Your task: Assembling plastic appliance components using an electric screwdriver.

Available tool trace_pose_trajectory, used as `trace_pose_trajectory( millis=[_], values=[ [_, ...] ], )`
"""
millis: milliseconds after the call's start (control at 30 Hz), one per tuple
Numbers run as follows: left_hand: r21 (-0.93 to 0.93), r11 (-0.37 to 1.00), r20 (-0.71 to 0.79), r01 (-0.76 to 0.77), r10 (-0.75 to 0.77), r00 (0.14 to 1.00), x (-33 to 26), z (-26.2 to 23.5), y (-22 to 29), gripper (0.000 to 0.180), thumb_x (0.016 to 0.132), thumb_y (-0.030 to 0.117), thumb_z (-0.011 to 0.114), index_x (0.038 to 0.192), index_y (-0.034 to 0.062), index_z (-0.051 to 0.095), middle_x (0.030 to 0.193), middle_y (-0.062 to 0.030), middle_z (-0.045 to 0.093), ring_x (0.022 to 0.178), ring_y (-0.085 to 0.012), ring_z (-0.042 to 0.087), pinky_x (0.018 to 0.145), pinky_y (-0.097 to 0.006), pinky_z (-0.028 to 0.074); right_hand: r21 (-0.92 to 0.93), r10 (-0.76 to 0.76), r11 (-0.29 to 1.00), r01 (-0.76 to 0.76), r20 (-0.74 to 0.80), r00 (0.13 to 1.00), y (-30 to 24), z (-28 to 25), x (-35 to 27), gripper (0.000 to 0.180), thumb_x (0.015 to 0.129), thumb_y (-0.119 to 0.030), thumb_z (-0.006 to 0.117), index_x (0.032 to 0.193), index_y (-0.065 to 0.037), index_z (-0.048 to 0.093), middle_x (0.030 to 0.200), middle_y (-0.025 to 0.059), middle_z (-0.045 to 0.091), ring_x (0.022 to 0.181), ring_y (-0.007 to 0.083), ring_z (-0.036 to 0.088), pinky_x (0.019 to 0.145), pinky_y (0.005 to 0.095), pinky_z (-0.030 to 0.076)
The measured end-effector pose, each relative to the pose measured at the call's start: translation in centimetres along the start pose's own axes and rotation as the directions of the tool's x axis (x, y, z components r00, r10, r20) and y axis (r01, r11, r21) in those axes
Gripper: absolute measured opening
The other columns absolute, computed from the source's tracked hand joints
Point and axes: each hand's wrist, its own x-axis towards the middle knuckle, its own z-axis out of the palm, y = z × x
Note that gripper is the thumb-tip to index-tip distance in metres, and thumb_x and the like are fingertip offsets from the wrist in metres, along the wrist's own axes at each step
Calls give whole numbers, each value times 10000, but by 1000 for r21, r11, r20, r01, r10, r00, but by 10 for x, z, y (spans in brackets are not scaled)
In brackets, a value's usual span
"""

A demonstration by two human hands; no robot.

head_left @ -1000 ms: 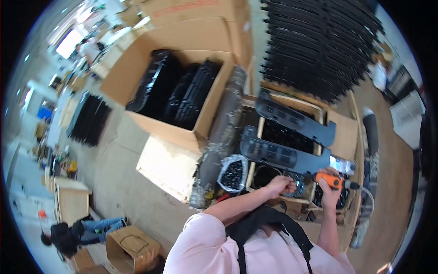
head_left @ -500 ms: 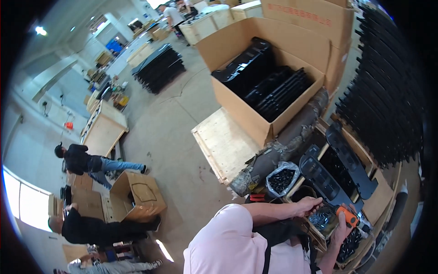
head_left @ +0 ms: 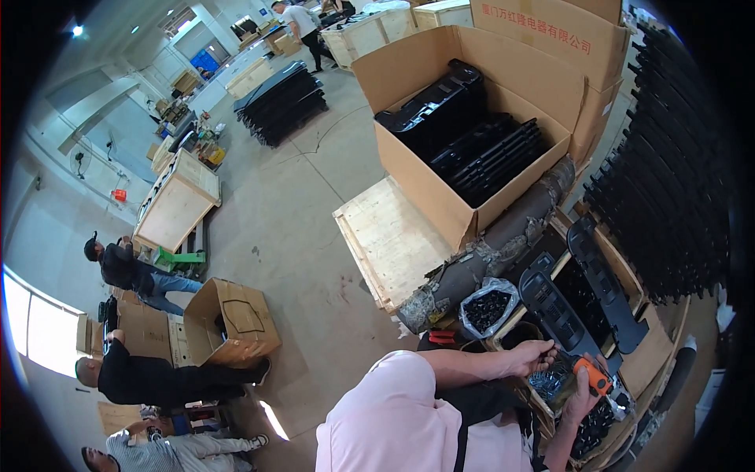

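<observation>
My left hand (head_left: 533,359) is closed in a pinch at the lower edge of a dark grey plastic panel (head_left: 557,308); whatever its fingertips hold is too small to make out. My right hand (head_left: 580,400) grips an orange power screwdriver (head_left: 595,376), its front end turned toward the left hand. A second long dark panel (head_left: 604,275) lies beside the first, both resting over an open carton. Below the hands, small silvery screws (head_left: 548,383) fill a container. Black small parts (head_left: 595,429) lie next to my right wrist.
A clear bag of black pieces (head_left: 487,309) sits left of the panels, near red-handled pliers (head_left: 442,337). Beyond a wrapped roll (head_left: 503,240) stands an open cardboard box (head_left: 472,212) of black parts. Tall stacked black parts (head_left: 668,173) rise at right. Several people work at left.
The view has shifted slightly. The screwdriver has tilted and moved a little down and left, while my left hand keeps its pinch. At left, the person in a cap has changed stance.
</observation>
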Motion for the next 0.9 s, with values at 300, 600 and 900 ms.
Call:
trace_pose_trajectory(
  millis=[300, 600, 900],
  values=[
    [-40, 997, 57, 68, -66, 996, -1, -4, 6, 307, 1133, 300, 498, 1307, 109, 664, 894, 35, 656, 758, -114, 630, 680, -268, 568, -61, -9, 998, 9, 4, 1000, -9, 10, -4, 529, 959, -84, 721, 1443, -21, 517, 1320, 184, 650, 1228, 264, 623, 1133, 417, 450],
    [-111, 978, 249, 179, -147, 957, -10, 11, 2, 349, 1127, 348, 500, 1321, 109, 665, 864, 41, 593, 799, -115, 553, 736, -284, 498, -53, -9, 999, 5, -72, 997, -22, 10, -8, 541, 910, -52, 751, 1404, -12, 534, 1309, 180, 671, 1233, 255, 633, 1147, 422, 439],
    [129, 990, -83, 62, -52, 995, -17, -16, 22, 391, 1116, 400, 473, 1110, 81, 699, 882, 2, 570, 781, -160, 520, 722, -330, 459, -150, -22, 989, 14, -49, 999, -28, 36, 18, 502, 887, 3, 769, 1350, -7, 575, 1249, 155, 716, 1151, 213, 680, 1069, 360, 514]
  ],
)
